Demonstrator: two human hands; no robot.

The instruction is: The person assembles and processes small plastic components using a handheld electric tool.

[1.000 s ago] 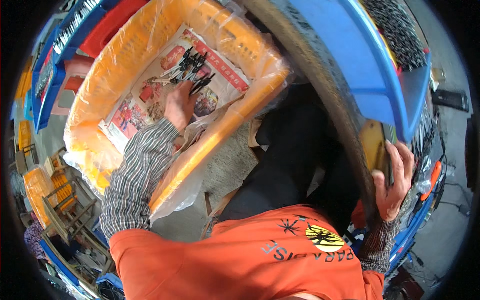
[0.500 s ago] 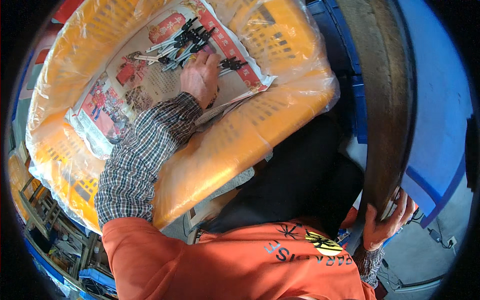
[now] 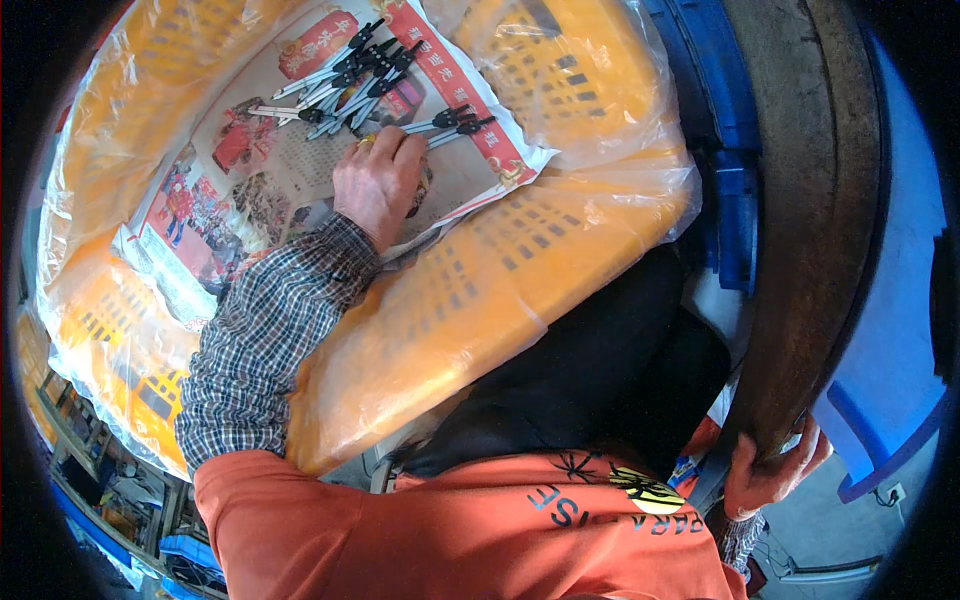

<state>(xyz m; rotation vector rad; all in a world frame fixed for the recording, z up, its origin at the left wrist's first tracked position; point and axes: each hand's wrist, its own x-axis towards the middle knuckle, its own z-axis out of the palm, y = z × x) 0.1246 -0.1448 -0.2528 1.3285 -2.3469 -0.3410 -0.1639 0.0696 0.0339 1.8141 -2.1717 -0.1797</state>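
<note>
My left hand (image 3: 378, 185) is inside a yellow plastic basket (image 3: 400, 375), over printed paper. Its fingers are curled and closed, and their undersides are hidden. The fingertips are at the leg ends of two drawing compasses (image 3: 450, 122) with black heads and silver legs. A pile of several similar compasses (image 3: 350, 80) lies just beyond the hand. At the lower right my right hand (image 3: 770, 475) is closed round the near end of a long brown board (image 3: 810, 200), thumb on one side and fingers on the other.
Clear plastic film (image 3: 600, 200) covers the basket's rim and walls. The printed paper (image 3: 300, 170) lines its bottom. Blue plastic crates (image 3: 735, 200) stand between the basket and the board. A blue panel (image 3: 910, 300) is beyond the board. Wooden racks (image 3: 100, 450) are at the lower left.
My left hand has drawn back toward me and slightly left, away from the compass pile. More of the two compasses on the right shows. My right hand stays at the board.
</note>
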